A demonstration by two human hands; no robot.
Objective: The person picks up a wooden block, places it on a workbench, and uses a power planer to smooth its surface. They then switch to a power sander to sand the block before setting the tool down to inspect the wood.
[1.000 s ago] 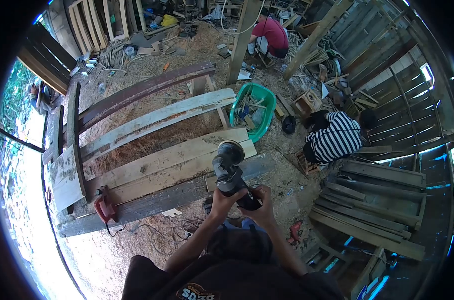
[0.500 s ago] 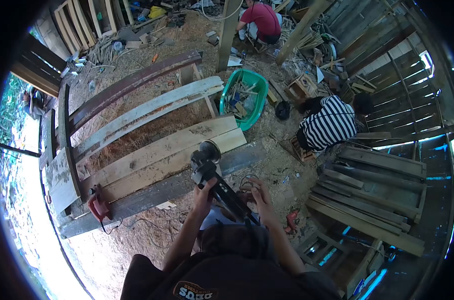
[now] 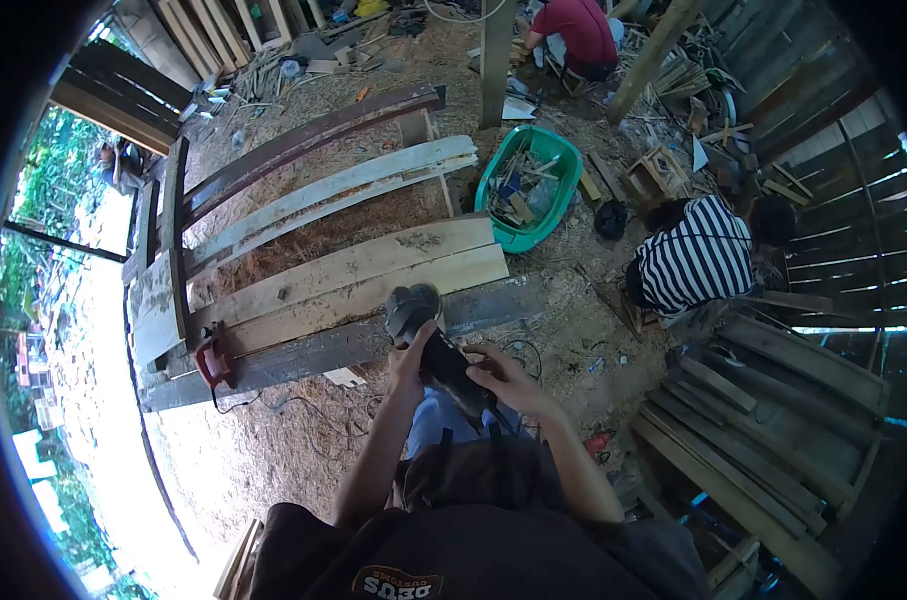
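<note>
An angle grinder (image 3: 447,368) with a dark body is held in front of my torso, its head and disc pointing away from me. My left hand (image 3: 409,364) is wrapped round the body just behind the head. Against the rear half of the body lies my right hand (image 3: 511,384), its thumb and fingers closed on the casing. A dark cord hangs from the back end. Just beyond the grinder head are pale wooden boards (image 3: 373,272) laid on a long bench beam (image 3: 308,358). At the bench's left end rests a red power tool (image 3: 213,362) with a cord.
A green tub (image 3: 519,240) full of wood scraps stands past the boards. One person in a striped shirt (image 3: 695,258) crouches at right; another in a red shirt (image 3: 576,38) is at the back. Stacked planks (image 3: 743,450) lie at right, near a red tool (image 3: 598,442) on the ground.
My right hand has moved from the cord area onto the grinder's rear body. The grinder's head has turned and its disc shows less. My view has swung to the left.
</note>
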